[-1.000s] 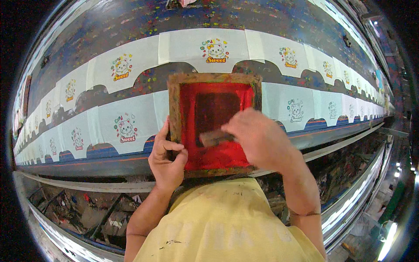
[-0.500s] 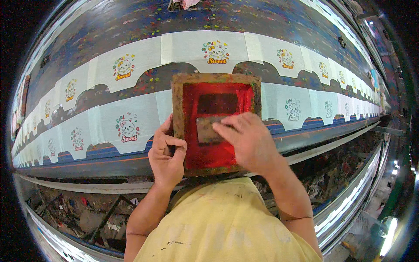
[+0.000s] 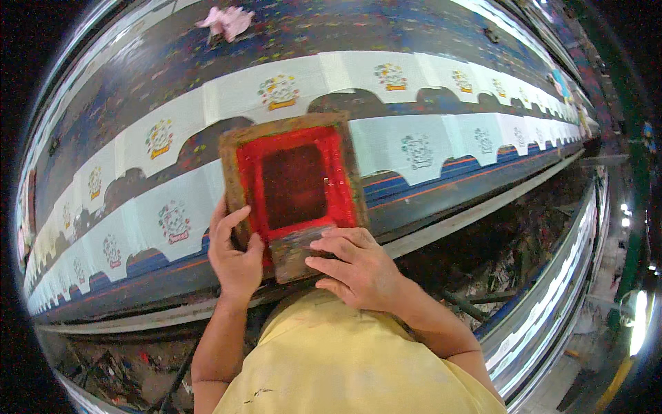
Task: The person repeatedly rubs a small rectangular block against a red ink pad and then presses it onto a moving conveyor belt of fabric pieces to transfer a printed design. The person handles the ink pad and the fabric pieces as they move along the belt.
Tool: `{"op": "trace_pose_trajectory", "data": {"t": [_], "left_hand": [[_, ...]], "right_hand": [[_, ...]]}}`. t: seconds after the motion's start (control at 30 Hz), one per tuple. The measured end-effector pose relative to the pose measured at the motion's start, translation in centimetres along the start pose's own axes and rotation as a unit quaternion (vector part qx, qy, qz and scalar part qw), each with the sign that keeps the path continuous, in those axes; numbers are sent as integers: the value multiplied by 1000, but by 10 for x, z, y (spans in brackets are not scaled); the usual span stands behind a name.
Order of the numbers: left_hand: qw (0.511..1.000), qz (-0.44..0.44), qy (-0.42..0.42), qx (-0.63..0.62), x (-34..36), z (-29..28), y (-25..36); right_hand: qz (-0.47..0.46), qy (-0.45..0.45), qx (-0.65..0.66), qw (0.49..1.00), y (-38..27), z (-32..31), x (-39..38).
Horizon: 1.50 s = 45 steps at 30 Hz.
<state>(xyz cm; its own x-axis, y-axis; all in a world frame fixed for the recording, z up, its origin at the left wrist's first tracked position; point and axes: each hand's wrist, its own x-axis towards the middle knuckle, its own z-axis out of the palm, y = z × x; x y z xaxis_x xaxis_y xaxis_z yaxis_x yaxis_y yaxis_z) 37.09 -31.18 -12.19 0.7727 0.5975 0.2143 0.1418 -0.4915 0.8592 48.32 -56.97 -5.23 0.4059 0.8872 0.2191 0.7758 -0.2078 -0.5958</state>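
Observation:
A wooden-framed printing screen (image 3: pixel 350 159) with red ink round its mesh lies over one of the pale fabric pieces in the near row. My left hand (image 3: pixel 236 261) grips the frame's left side, its thumb on top near the lower corner. At the near end of the screen, a flat, ink-stained squeegee (image 3: pixel 291 254) leans inside the frame. My right hand (image 3: pixel 362 269) pinches its right part, fingers on the upper edge. The fabric directly beneath the screen is hidden. Left of the frame, a fabric piece (image 3: pixel 196 190) carries a cartoon print with red at the bottom.
Two rows of pale fabric pieces run along the long dark table (image 3: pixel 289 27); the far row (image 3: pixel 231 96) bears colourful prints. Right of the screen, a near-row piece (image 3: pixel 386 134) shows a dark outline print. A pink cloth (image 3: pixel 226 23) lies at the back. A rail (image 3: pixel 483 207) edges the table.
My right hand has drawn the squeegee from the middle of the screen to its near end. The view has shifted and turned, with the frame now further left in it. My left hand still grips the frame.

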Motion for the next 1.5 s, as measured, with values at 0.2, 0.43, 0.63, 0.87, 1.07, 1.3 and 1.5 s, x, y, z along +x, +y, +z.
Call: {"op": "trace_pose_trajectory", "data": {"t": [0.2, 0.43, 0.63, 0.87, 1.07, 1.3, 1.5], "left_hand": [[988, -13, 32, -152, 7, 15, 14], [984, 56, 45, -165, 2, 113, 65], [978, 1, 22, -210, -1, 221, 108], [961, -73, 27, -264, -4, 258, 123], [951, -96, 42, -291, -3, 260, 128], [962, -84, 26, -258, -4, 260, 123], [953, -86, 22, -290, -4, 258, 121]], "right_hand": [[116, 198, 59, 971, 30, -15, -44], [153, 220, 123, 956, 98, -65, -106], [159, 239, 136, 948, 167, -125, -160], [139, 214, 162, 953, 212, -156, -187], [115, 196, 183, 956, 222, -165, -191], [115, 190, 181, 958, 224, -171, -190], [76, 174, 51, 981, 211, -180, -175]]}}
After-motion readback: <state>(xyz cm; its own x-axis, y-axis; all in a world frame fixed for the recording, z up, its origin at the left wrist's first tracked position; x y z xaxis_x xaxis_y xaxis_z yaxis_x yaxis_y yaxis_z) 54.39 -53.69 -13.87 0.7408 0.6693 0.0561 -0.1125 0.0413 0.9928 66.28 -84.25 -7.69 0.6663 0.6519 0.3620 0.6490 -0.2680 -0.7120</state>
